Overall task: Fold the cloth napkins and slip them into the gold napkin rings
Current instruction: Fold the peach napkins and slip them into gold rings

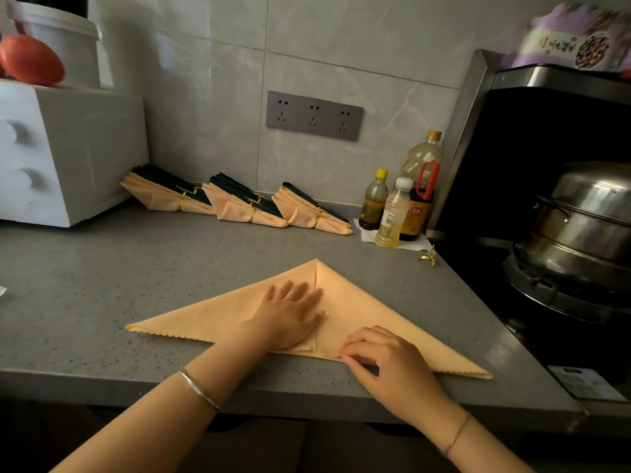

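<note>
My left hand (290, 317) presses flat, fingers straight, on the napkin (368, 298); my right hand (389, 365) pinches its near edge, fingers curled.

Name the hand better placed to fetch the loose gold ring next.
Probably the right hand: the gold ring lies on its side of the napkin, while the left hand presses the folds flat.

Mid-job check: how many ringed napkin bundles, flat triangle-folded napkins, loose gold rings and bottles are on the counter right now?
Ringed napkin bundles: 3
Orange napkin lying flat as a triangle: 1
Loose gold napkin ring: 1
Bottles: 3
Total: 8
</note>
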The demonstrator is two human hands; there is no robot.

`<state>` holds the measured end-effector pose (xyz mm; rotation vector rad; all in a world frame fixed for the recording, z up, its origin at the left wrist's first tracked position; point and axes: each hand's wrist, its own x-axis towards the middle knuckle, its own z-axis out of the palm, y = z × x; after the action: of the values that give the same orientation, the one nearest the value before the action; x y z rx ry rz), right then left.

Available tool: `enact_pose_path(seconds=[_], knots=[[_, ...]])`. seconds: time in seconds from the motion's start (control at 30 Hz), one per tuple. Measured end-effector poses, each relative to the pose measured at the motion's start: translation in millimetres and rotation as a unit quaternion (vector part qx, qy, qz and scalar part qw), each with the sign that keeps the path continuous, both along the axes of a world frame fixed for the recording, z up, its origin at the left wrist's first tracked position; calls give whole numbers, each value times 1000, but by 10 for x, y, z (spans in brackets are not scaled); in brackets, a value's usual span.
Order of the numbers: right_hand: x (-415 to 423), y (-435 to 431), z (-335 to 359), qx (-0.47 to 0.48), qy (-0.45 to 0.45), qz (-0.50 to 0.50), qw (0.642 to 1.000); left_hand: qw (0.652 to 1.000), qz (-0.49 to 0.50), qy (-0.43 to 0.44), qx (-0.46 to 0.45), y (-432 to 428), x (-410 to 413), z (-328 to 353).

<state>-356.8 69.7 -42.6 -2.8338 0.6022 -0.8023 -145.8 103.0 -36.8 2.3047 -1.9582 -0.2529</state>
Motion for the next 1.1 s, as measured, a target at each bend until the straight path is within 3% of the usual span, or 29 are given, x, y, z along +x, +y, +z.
enact_pose_path(seconds=[0.3,0.4,0.5,0.77,1.1], knots=[[-16,20,-24,32,-18,-10,999,1000,-9,-3,-12,6,-12,-44],[35,4,102,97,-6,-26,995,1000,-7,-6,-10,3,-3,-39],[247,-186,244,132,-54,-79,987,1000,-8,-10,-6,-2,7,-47],[1078,-932,165,124,192,-142,963,1000,-8,-17,6,22,-1,-46],[531,-830,43,110,234,-105,960,1000,-7,-18,11,4,32,4]])
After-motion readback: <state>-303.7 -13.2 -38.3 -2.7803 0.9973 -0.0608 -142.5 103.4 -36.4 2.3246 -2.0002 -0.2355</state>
